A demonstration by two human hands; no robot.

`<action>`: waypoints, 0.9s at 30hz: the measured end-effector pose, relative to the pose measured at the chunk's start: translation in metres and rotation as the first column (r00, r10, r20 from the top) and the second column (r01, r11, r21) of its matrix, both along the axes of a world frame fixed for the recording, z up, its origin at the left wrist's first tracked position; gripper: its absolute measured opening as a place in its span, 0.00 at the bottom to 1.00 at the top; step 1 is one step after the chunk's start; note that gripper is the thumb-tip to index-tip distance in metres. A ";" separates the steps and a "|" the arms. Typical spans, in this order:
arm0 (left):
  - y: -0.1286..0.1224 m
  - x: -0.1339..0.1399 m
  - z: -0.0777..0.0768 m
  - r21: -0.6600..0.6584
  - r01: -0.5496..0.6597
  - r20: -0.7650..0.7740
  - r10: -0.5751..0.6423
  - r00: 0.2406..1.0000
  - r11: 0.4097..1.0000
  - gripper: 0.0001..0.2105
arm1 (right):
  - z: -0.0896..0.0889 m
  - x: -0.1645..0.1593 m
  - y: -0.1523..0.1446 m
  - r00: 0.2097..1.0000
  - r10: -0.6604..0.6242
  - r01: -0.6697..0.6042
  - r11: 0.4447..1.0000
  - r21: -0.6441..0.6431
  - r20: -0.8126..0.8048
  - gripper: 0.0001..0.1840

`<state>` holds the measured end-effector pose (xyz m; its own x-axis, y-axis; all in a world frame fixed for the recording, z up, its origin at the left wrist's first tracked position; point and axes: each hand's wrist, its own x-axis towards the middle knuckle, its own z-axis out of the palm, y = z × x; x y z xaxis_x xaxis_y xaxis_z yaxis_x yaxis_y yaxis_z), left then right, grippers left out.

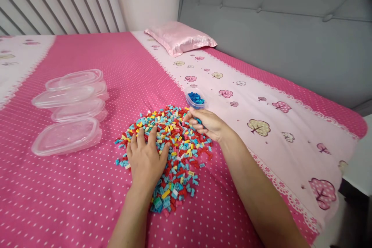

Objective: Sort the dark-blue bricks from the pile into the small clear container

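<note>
A loose pile of small toy building bricks [174,155] in red, light blue, yellow and a few other colours is spread on the bed. My left hand [147,159] rests on the pile's left side, fingers apart and palm down, with no brick visibly gripped. Over the right side of the pile, my right hand [207,124] has its fingers curled, and bits of blue brick show between them. Just beyond that hand stands a small clear plastic container [196,105] with dark blue bricks [196,98] inside.
To the left, several clear plastic containers [66,135] lie in a row on the pink dotted bedsheet [99,186]. A pink satin pillow [180,37] lies at the far side, near the grey padded headboard [276,0]. White slats [58,0] border the back left.
</note>
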<state>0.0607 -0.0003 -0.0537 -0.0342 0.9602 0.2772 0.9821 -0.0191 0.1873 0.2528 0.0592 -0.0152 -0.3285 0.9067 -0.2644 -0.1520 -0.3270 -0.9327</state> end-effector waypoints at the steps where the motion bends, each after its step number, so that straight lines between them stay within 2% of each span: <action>1: 0.000 0.000 0.000 0.002 0.001 -0.002 -0.001 1.000 1.000 0.28 | 0.000 0.000 -0.001 0.999 0.020 -0.020 1.000 0.010 0.047 0.17; 4: 0.000 -0.001 -0.001 0.000 -0.001 -0.014 0.001 1.000 1.000 0.28 | 0.000 0.000 -0.003 0.978 0.116 -0.128 0.990 0.056 0.174 0.12; 8: 0.000 -0.001 0.000 -0.002 0.003 -0.024 -0.003 1.000 1.000 0.28 | -0.001 0.002 -0.003 0.906 0.228 -0.293 0.945 0.142 0.355 0.14; 11: 0.000 -0.001 0.000 0.006 0.003 -0.026 -0.002 1.000 1.000 0.28 | -0.002 0.006 -0.001 0.794 0.264 -0.429 0.882 0.197 0.548 0.13; 14: 0.000 -0.001 -0.001 0.015 -0.001 -0.025 0.002 1.000 1.000 0.28 | -0.004 0.010 0.001 0.649 0.302 -0.549 0.822 0.154 0.698 0.13; 17: 0.000 -0.001 -0.002 0.017 0.000 -0.024 0.000 1.000 1.000 0.28 | -0.005 0.011 0.002 0.559 0.313 -0.577 0.812 0.089 0.768 0.16; 27: -0.002 0.001 0.003 0.011 -0.006 -0.032 0.006 0.999 1.000 0.28 | -0.010 0.004 0.002 0.528 0.256 -0.600 0.787 0.143 0.810 0.13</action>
